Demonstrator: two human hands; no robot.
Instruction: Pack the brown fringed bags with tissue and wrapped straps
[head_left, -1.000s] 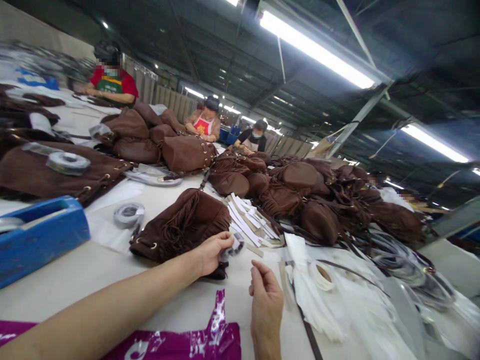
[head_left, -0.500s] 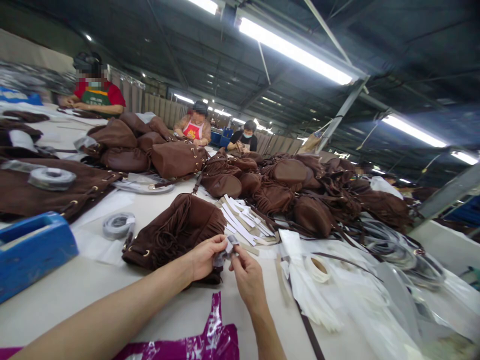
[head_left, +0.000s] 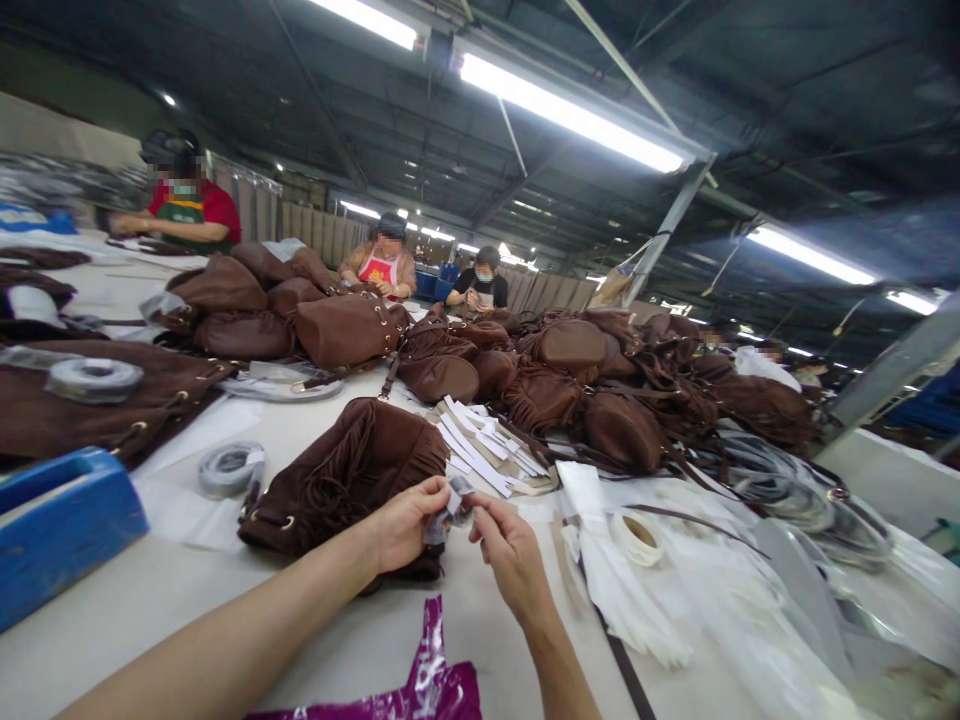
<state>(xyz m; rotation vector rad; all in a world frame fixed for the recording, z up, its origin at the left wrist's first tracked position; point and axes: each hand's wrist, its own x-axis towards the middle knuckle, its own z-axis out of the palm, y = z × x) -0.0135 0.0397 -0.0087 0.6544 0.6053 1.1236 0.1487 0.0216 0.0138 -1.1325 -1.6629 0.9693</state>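
Observation:
My left hand [head_left: 409, 522] is closed, thumb and fingers pinching a small grey piece wrapped in clear plastic [head_left: 456, 495]. On the other side of it, my right hand [head_left: 508, 545] is also closed, its thumb and fingertips pinched at the edge of the plastic. What exactly the wrapping contains I cannot make out. Just behind my left hand lies a dark brown fringed bag [head_left: 352, 465] on its side, with gold eyelets along its edge. A plastic-wrapped grey coil [head_left: 225, 468] rests to the left of that bag.
A blue tape dispenser [head_left: 64, 530] stands at left. White paper strips [head_left: 480, 450] lie behind my hands; white sheets [head_left: 600, 560] and a tape roll [head_left: 637, 538] are at right. Brown bags [head_left: 570, 345] are heaped behind. A purple plastic bag [head_left: 431, 685] lies in front. Several people work beyond.
My right hand has shifted slightly right and down, its fingers now at the wrapping's right edge. My left hand still pinches the piece. The whole view has tilted a little.

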